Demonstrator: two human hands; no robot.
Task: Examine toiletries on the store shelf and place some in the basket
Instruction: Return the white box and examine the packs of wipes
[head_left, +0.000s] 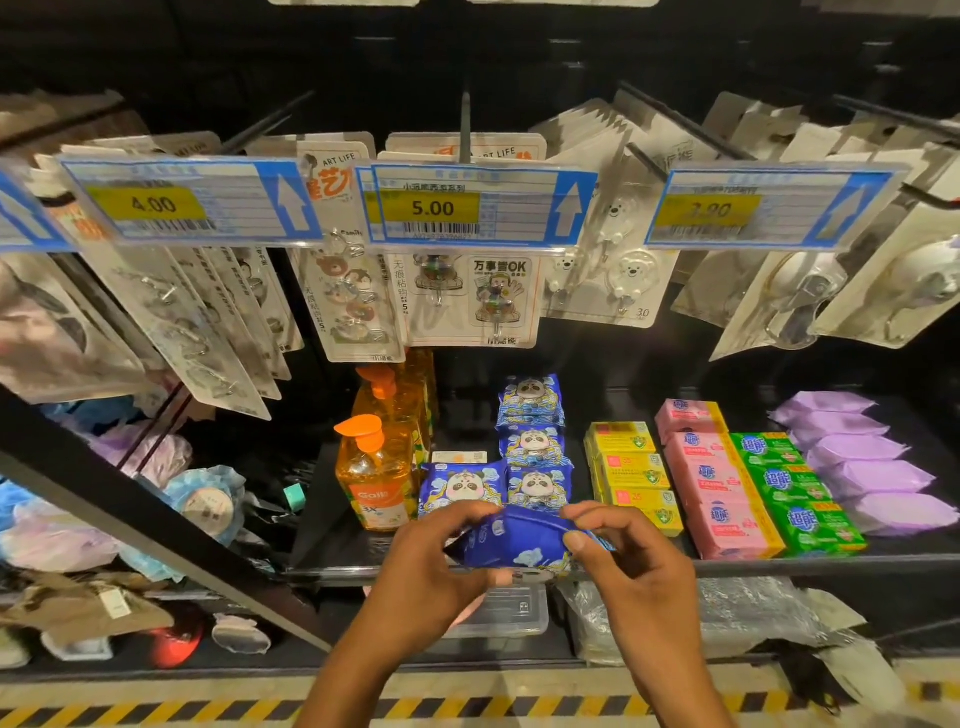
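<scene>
A blue panda-print packet (519, 540) is held in front of the shelf edge by both hands. My left hand (431, 566) grips its left end with curled fingers. My right hand (623, 551) pinches its right end between thumb and fingers. Behind it, more blue panda packets (532, 447) lie in a row on the black shelf (337, 551). No basket is in view.
Orange pump bottles (374, 473) stand left of the packets. Yellow soap boxes (631, 467), pink bars (719, 488), green bars (795, 493) and purple packs (862, 457) lie to the right. Hook packs hang above behind price tags (467, 208). A striped floor line (156, 714) runs below.
</scene>
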